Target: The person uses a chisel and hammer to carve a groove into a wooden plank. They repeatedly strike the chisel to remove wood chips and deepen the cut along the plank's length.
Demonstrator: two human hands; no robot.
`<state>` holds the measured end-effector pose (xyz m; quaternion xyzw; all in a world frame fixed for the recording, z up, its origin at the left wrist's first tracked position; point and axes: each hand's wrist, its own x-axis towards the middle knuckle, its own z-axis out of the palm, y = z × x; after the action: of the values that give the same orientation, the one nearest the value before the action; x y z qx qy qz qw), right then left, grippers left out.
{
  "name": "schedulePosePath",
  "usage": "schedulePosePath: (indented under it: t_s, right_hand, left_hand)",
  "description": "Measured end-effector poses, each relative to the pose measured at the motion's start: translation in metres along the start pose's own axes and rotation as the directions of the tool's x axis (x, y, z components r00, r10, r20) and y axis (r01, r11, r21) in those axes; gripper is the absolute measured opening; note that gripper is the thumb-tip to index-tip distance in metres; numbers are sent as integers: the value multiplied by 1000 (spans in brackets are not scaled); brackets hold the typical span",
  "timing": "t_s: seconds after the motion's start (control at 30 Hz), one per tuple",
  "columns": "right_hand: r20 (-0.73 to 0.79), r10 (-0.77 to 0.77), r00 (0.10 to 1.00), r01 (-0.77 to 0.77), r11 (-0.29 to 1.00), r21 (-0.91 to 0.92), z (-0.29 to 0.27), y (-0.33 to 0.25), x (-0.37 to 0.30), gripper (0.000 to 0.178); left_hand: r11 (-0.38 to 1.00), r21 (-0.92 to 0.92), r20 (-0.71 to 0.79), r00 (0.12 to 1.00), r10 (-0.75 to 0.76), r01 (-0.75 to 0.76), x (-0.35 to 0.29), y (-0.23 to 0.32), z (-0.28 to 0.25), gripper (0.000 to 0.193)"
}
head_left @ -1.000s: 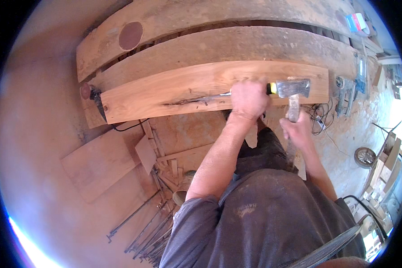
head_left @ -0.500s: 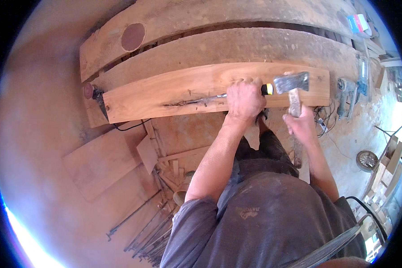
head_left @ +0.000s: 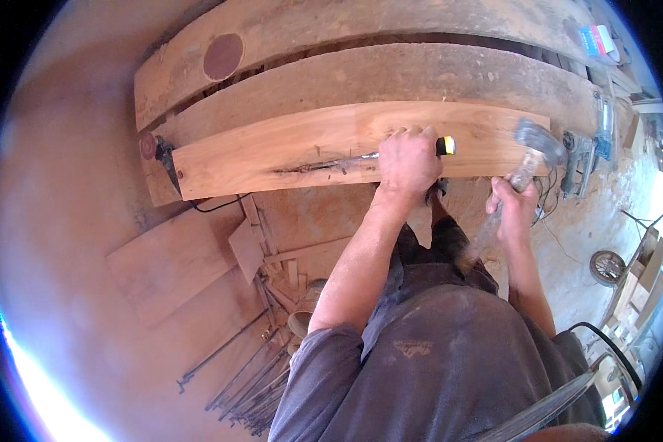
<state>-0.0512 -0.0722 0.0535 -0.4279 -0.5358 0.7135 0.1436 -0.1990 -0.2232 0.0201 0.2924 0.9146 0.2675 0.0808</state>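
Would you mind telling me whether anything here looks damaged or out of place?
Yes: the board has a long, dark, ragged gash to the left of the left hand, breaking its otherwise even, pale face. The chisel in that hand points toward it.

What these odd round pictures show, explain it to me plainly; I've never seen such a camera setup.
No machine here: these are a person's two bare hands. The view comes from the left of two fisheye cameras worn on the head, looking down; the lens makes the straight edges bend. Across the bench lies a wooden plank with a dark crack. A round sanding disc lies on the far bench board. The left hand grips what looks like a chisel, its blade along the crack. The right hand holds a wooden-handled striking tool; blur hides whether it's a hammer or hatchet.
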Motion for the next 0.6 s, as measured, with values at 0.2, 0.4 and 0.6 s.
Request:
schedulePosePath:
  t_s: [0.2,0.4,0.6]
  right_hand:
    - [233,216,948,-43,815,-577,9,4,6,18]
    - [-47,21,999,-18,998,57,7,-3,6,14]
    - [209,293,933,-174,875,-452,18,2,-3,13]
  left_hand:
    - [999,10,59,998,30,-31,-3,-6,4,13]
    - [1000,27,92,996,11,-13,0,-7,4,12]
    - [999,7,82,996,33,-34,-3,-13,2,12]
